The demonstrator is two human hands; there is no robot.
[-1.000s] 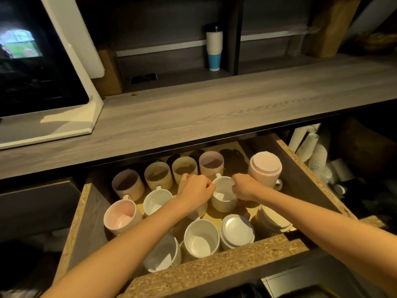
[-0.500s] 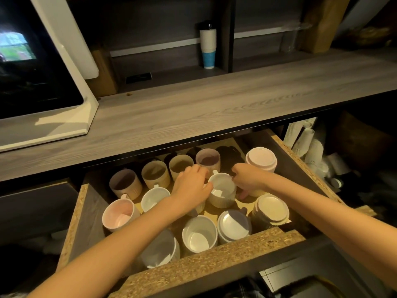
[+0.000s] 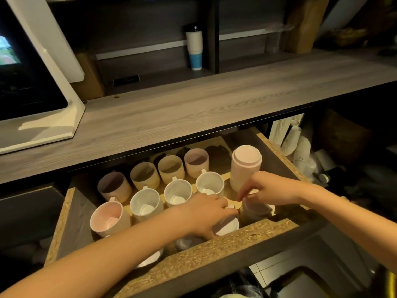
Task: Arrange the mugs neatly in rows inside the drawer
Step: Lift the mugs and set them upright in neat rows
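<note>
Mugs [image 3: 178, 191] are standing in rows in the drawer [image 3: 214, 250]. An upturned mug [image 3: 227, 227] is sitting before them, under the left hand [image 3: 206, 214].

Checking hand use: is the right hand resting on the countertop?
No, the right hand is down inside the drawer, beside the tall pink cup.

White mugs [image 3: 177, 193], pink mug [image 3: 109, 218], beige mugs [image 3: 170, 168]; speckled tan drawer rim [image 3: 214, 252]; grey wood-grain counter [image 3: 193, 108].

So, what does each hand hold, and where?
Left hand: an upturned white mug, round its base. Right hand: over a dark mug; its grip cannot be told.
</note>
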